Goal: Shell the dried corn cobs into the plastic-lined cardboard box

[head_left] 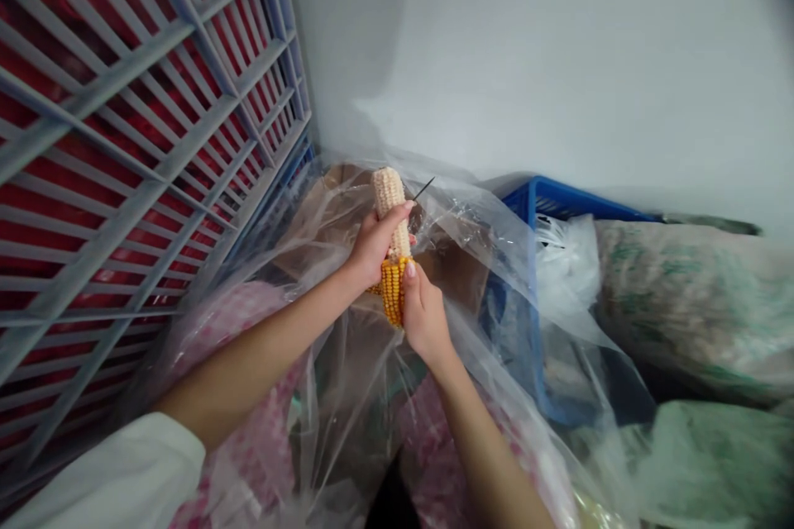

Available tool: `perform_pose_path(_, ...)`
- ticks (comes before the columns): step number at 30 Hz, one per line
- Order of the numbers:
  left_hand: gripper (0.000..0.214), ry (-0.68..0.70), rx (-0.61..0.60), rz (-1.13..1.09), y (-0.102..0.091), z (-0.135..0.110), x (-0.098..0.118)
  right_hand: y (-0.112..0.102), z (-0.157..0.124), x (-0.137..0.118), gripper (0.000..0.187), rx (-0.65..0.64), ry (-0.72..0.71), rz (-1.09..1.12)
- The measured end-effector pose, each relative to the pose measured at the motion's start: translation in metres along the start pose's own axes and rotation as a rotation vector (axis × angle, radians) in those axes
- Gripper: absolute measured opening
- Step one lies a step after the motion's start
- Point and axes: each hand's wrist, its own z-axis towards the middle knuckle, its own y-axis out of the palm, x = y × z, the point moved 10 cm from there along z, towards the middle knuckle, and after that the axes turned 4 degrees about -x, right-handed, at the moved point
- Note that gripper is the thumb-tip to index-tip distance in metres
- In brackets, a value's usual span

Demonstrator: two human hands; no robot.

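In the middle of the head view, my left hand (370,246) is closed around the pale, bare cob part of an ear of corn (389,192). Yellow kernels (392,297) cover the lower end, where my right hand (427,310) grips with its thumb pressed on them. I cannot tell whether bare cob and kernels are one ear or two pieces held together. A thin dark spike (424,188) sticks out beside my left thumb; its other end is hidden. Below both hands spreads a clear plastic bag (347,372).
A grey slatted crate (133,58) with red behind its slats rises at the left. On the right stand a blue crate (532,264) with a white bag (566,264), a filled sack (688,289) and a green bag (713,463). Brown cardboard (456,277) shows through the plastic. A white wall (527,58) closes the back.
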Motion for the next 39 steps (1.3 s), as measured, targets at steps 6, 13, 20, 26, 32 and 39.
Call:
perform_pose_path(6,0.029,0.0,-0.089,0.02,0.012,-0.004,0.008,-0.006,-0.001,0.002,0.045,0.127,0.007,0.066)
perform_pose_path(13,0.028,-0.006,-0.017,-0.031,0.005,0.0,0.014,-0.002,0.008,0.025,0.068,-0.016,0.16,0.337)
perform_pose_path(20,0.027,0.092,0.033,-0.062,-0.002,0.001,0.03,0.0,-0.004,0.0,0.046,-0.051,0.017,-0.002)
perform_pose_path(26,0.027,0.069,0.04,-0.033,-0.003,0.002,0.022,0.002,-0.009,-0.002,0.045,0.053,0.025,-0.148)
perform_pose_path(32,0.024,0.112,0.037,-0.064,-0.001,0.005,0.026,0.001,-0.01,-0.005,0.041,0.0,0.018,-0.09)
perform_pose_path(39,0.028,0.184,0.095,-0.088,-0.008,0.004,0.035,-0.006,-0.014,-0.002,0.04,0.176,0.048,-0.075)
